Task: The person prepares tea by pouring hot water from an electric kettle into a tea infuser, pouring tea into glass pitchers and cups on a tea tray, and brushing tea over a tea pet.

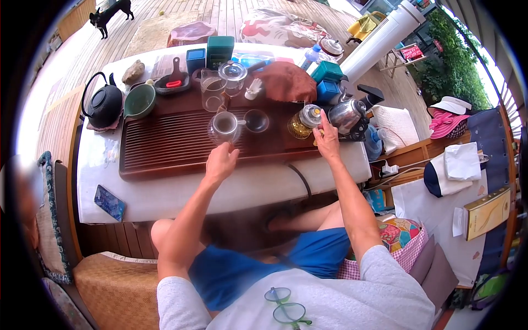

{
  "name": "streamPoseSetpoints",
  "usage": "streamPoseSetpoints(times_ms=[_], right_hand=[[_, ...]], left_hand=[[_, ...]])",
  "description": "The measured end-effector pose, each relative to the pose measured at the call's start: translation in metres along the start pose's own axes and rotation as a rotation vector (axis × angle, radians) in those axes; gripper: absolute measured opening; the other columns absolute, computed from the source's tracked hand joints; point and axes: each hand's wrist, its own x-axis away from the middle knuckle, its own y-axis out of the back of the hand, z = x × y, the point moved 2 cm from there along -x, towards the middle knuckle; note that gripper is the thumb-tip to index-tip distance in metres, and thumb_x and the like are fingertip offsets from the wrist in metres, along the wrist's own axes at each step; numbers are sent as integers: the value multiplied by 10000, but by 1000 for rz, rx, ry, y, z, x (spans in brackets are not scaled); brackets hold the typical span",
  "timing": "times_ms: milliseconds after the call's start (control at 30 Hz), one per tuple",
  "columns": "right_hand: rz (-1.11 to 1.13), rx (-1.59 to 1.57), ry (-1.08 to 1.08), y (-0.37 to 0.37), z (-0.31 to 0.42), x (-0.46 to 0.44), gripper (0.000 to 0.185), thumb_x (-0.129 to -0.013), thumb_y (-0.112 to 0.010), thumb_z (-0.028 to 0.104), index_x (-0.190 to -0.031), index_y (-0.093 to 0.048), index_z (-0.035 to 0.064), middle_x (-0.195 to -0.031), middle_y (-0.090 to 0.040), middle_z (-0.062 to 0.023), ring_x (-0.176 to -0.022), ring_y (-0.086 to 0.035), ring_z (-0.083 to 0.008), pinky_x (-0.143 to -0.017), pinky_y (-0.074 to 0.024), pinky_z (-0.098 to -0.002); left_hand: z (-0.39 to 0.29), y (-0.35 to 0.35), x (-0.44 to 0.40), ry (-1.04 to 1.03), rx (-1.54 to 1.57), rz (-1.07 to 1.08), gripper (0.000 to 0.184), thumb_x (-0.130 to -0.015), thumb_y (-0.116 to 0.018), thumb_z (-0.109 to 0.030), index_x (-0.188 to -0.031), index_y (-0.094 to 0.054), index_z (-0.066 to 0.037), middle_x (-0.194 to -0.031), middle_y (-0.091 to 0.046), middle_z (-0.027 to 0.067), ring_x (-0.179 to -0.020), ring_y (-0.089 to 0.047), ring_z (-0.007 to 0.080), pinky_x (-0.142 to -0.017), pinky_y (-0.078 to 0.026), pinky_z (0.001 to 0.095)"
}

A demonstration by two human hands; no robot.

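My right hand (pixel 328 141) is at the near right side of a small glass teapot (pixel 298 127) with yellow tea inside. Its index finger reaches up beside the clear lid (pixel 311 114); the other fingers close at the handle side, where the grip is partly hidden. My left hand (pixel 221 160) is curled just in front of a glass pitcher (pixel 215 133) on the slatted tea tray (pixel 165 144). A round strainer (pixel 225 123) sits on top of this pitcher. What the left fingers hold, if anything, is hidden.
A metal kettle (pixel 347 116) stands close right of the teapot. Behind are a tall glass (pixel 213 91), a lidded glass vessel (pixel 233 71) and a brown cloth (pixel 289 81). At left are a black kettle (pixel 104 107), green bowl (pixel 139 102) and phone (pixel 110 202).
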Motion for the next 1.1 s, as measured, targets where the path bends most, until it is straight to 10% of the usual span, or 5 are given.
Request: streamPoseSetpoints(times_ms=[600,833,900,1100], right_hand=[[-146,-148,41,-33,-22,-1,591,-986,-586,117,-1540,-387,170,-1053,-511,-123,-1023,-513,-261,-972,-428,-334],[-2,-619,-218,-38,-16,11,571,-1014,-507,63,-1549,-333,168,-1449,-516,-69,-963,-595,-156,-753,-508,-283],[-89,-592,-175,-42,-16,12,545,-1026,-515,91,-1542,-358,168,-1078,-533,-4,-787,-512,-92,-672,-459,-233],[-90,-623,-190,-37,-11,19,475,-1033,-504,77,-1498,-440,149,-1308,-588,41,-714,-447,-51,-614,-416,-197]], left_hand=[[2,6,2,33,-28,9,292,-907,-645,-246,-951,-645,43,-954,-681,239,-919,-640,418,-794,-493,472],[0,10,3,57,-51,43,275,-910,-621,-262,-1028,-660,-17,-1031,-698,192,-982,-648,398,-815,-509,487],[-2,9,3,67,-67,51,278,-914,-619,-265,-1029,-660,-15,-1029,-700,192,-977,-649,400,-815,-511,488],[-1,15,6,54,-38,10,322,-902,-652,-277,-920,-633,44,-897,-680,230,-888,-651,410,-765,-498,487]])
